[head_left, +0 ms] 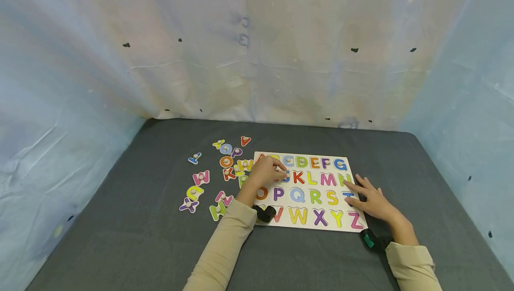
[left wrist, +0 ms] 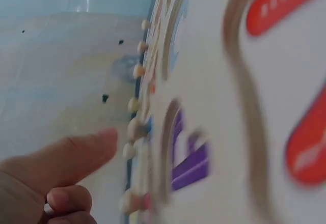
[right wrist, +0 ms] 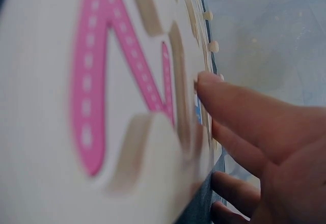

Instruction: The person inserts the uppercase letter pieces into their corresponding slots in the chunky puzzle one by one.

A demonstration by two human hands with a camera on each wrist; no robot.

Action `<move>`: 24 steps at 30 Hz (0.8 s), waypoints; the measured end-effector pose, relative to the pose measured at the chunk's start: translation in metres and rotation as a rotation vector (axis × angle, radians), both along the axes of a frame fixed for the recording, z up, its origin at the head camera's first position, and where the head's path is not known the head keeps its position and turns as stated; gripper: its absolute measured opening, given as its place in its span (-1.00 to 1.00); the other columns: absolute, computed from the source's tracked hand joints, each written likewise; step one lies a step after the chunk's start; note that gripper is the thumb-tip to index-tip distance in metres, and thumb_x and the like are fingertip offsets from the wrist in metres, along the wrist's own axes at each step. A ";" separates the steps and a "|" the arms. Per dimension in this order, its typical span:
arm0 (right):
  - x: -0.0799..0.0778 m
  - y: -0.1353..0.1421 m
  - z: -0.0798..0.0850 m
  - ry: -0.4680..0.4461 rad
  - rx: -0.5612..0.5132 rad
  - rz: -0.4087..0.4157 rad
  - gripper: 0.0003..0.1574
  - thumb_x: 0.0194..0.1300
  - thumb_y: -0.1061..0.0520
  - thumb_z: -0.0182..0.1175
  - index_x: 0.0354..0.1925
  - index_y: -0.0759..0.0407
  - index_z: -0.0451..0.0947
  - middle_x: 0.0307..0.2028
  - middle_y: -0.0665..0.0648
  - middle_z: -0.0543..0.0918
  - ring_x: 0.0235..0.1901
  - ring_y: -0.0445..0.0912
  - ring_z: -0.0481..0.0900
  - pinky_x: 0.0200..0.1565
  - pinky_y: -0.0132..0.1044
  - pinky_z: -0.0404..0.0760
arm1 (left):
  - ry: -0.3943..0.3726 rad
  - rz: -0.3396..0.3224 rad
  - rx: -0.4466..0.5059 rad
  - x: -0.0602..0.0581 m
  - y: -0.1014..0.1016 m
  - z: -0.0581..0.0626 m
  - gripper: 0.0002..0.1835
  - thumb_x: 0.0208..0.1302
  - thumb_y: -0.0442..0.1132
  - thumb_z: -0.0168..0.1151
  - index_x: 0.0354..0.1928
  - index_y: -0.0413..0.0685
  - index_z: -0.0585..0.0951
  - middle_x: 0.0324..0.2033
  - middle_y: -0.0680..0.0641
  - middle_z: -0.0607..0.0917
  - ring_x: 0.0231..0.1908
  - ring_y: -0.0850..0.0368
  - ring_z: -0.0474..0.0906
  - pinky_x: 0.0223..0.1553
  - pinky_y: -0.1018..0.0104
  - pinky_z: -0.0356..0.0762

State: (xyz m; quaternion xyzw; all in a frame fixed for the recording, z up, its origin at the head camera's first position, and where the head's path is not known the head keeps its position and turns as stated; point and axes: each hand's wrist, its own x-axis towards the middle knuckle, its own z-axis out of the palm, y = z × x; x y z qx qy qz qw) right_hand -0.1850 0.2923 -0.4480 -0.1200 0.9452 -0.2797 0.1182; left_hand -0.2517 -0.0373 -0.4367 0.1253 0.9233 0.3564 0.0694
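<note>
Going left to right on my head cam: loose knobbed letters are scattered around 9 o'clock of the alphabet board [head_left: 306, 204] on the dark table [head_left: 120, 246]. Farthest out I've got a purple X [head_left: 185, 205], then a yellow U [head_left: 190, 191] just beside it. Closer in there's an orange O [head_left: 222, 161], plus a red V [head_left: 242, 143] off toward 10. Next, the left hand [head_left: 266, 170] is over the board's 10 o'clock side, grip loose and holding nothing I can see; its wrist cam shows a fingertip just short of the knobs. The blue J piece [head_left: 287, 180] is at its slot right by those fingers; can't tell if it's fully down. C-to-G pieces [head_left: 302, 163] line the top row, 11 to 2. Finally, the right hand [head_left: 372, 201] at 3 o'clock: fingers spread over the board's edge by the N slot [head_left: 344, 177] and T slot [head_left: 347, 194], gripping nothing.
</note>
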 end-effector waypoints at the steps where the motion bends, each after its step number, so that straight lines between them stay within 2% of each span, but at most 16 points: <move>1: 0.000 0.000 0.000 -0.001 -0.001 -0.001 -0.12 0.23 -0.13 0.25 0.36 0.28 0.26 0.41 0.60 -0.02 0.39 0.56 -0.20 0.21 0.57 -0.30 | 0.007 0.001 0.012 0.001 -0.002 0.002 -0.84 0.11 -0.08 0.41 -0.28 0.07 0.78 -0.25 -0.03 0.71 -0.41 0.22 0.37 -0.39 0.42 0.26; 6: 0.000 0.000 0.000 0.005 0.000 0.001 -0.12 0.23 -0.14 0.25 0.36 0.27 0.26 0.41 0.60 -0.01 0.40 0.56 -0.19 0.22 0.57 -0.29 | 0.032 0.011 0.054 0.002 -0.020 0.011 -0.85 0.16 -0.09 0.37 -0.26 0.07 0.78 -0.15 -0.04 0.73 -0.27 0.16 0.46 -0.26 0.37 0.34; 8: 0.000 0.000 0.000 0.002 -0.001 0.003 -0.11 0.23 -0.14 0.24 0.36 0.27 0.26 0.41 0.59 -0.02 0.40 0.56 -0.20 0.22 0.57 -0.29 | 0.037 0.021 0.058 0.003 -0.031 0.015 -0.85 0.17 -0.09 0.36 -0.27 0.06 0.77 -0.17 -0.04 0.74 -0.28 0.16 0.49 -0.27 0.38 0.36; 11: 0.000 0.000 0.000 -0.002 0.003 0.003 -0.11 0.23 -0.15 0.24 0.36 0.27 0.26 0.41 0.60 -0.02 0.39 0.56 -0.20 0.21 0.57 -0.28 | 0.040 0.035 0.069 0.006 -0.050 0.020 -0.83 0.18 -0.11 0.35 -0.26 -0.01 0.77 -0.40 -0.04 0.66 -0.42 0.19 0.42 -0.39 0.40 0.29; 15: 0.000 0.000 0.001 0.009 0.014 -0.002 -0.11 0.22 -0.14 0.25 0.36 0.27 0.27 0.40 0.60 0.00 0.39 0.57 -0.18 0.21 0.57 -0.26 | 0.033 0.037 0.091 0.010 -0.075 0.024 -0.80 0.21 -0.14 0.33 -0.22 -0.09 0.76 -0.67 0.02 0.29 -0.60 0.18 0.16 -0.51 0.37 0.13; 18: 0.000 0.000 0.002 0.014 0.018 -0.002 -0.12 0.22 -0.15 0.25 0.36 0.27 0.27 0.40 0.60 0.00 0.39 0.57 -0.17 0.21 0.57 -0.25 | 0.010 0.044 0.111 0.012 -0.093 0.023 -0.78 0.22 -0.15 0.33 -0.19 -0.11 0.76 -0.74 0.09 0.22 -0.69 0.23 0.19 -0.58 0.39 0.16; 20: 0.000 0.000 0.002 0.013 0.020 0.000 -0.12 0.23 -0.15 0.24 0.36 0.26 0.27 0.40 0.60 0.00 0.39 0.57 -0.17 0.21 0.57 -0.25 | -0.004 0.051 0.120 0.013 -0.104 0.021 -0.77 0.22 -0.14 0.32 -0.18 -0.12 0.75 -0.77 0.11 0.21 -0.72 0.24 0.20 -0.59 0.40 0.18; 24: -0.001 0.000 0.001 0.009 0.014 0.004 -0.12 0.22 -0.14 0.24 0.36 0.26 0.27 0.40 0.60 0.00 0.39 0.57 -0.18 0.21 0.57 -0.25 | -0.020 0.061 0.134 0.012 -0.126 0.015 -0.76 0.21 -0.14 0.33 -0.19 -0.15 0.75 -0.73 0.05 0.39 -0.64 0.21 0.25 -0.52 0.37 0.21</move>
